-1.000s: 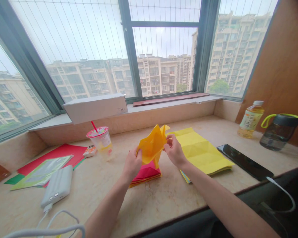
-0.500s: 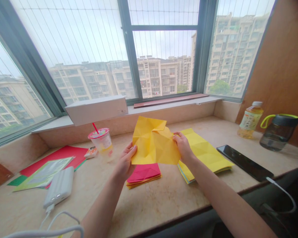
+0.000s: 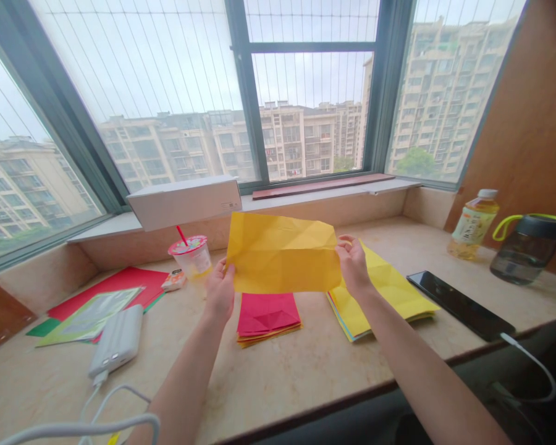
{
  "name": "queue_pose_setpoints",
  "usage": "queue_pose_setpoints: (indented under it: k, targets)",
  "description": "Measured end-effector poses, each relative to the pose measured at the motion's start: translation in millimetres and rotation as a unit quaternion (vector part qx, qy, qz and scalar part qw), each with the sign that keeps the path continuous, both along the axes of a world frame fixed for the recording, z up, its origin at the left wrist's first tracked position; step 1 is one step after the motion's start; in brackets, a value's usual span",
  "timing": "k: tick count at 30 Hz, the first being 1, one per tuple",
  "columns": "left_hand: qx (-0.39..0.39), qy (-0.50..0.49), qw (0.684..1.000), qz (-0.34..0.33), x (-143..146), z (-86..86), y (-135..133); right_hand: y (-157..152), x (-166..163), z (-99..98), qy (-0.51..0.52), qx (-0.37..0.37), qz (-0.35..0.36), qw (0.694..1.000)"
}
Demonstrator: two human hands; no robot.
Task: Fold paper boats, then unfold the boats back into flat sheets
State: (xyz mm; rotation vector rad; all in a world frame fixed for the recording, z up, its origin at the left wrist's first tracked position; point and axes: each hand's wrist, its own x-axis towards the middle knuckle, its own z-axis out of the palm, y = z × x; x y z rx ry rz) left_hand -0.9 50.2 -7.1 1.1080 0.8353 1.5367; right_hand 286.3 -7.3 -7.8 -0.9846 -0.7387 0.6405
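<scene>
I hold a creased orange-yellow paper sheet (image 3: 282, 253) spread flat in the air above the stone ledge. My left hand (image 3: 220, 290) pinches its left edge and my right hand (image 3: 353, 264) pinches its right edge. Below the sheet lies a small stack of folded pink and orange papers (image 3: 267, 315). To the right, under my right hand, lies a pile of unfolded yellow sheets (image 3: 389, 290).
A plastic cup with a red straw (image 3: 191, 256), a white box (image 3: 185, 201), red and green papers (image 3: 97, 300) and a white power bank (image 3: 117, 340) with cable sit left. A black phone (image 3: 458, 305), a tea bottle (image 3: 472, 224) and a dark jug (image 3: 528, 247) sit right.
The yellow sheet went from a crumpled folded shape to a fully opened flat sheet. My hands moved apart and rose slightly while pulling it open.
</scene>
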Motion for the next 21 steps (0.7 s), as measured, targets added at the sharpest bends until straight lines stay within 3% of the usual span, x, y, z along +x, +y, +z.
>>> queue_pose_setpoints:
  k: [5,8,14,21]
  targets:
    - [0.047,0.074,0.996,-0.010,-4.3,-3.9,1.5,0.9,16.4,1.8,0.110,-0.093,0.195,0.970]
    - [0.037,0.106,0.993,-0.032,-4.7,-4.4,1.4,2.0,25.1,2.6,0.124,-0.104,0.257,0.953]
    - [0.006,0.123,0.991,-0.060,-3.7,-3.1,-1.0,5.5,33.4,-0.9,0.126,-0.085,0.208,0.966]
    - [-0.013,0.122,0.989,-0.089,-4.6,0.2,-4.6,11.0,37.5,-7.1,0.057,-0.059,0.001,0.997]
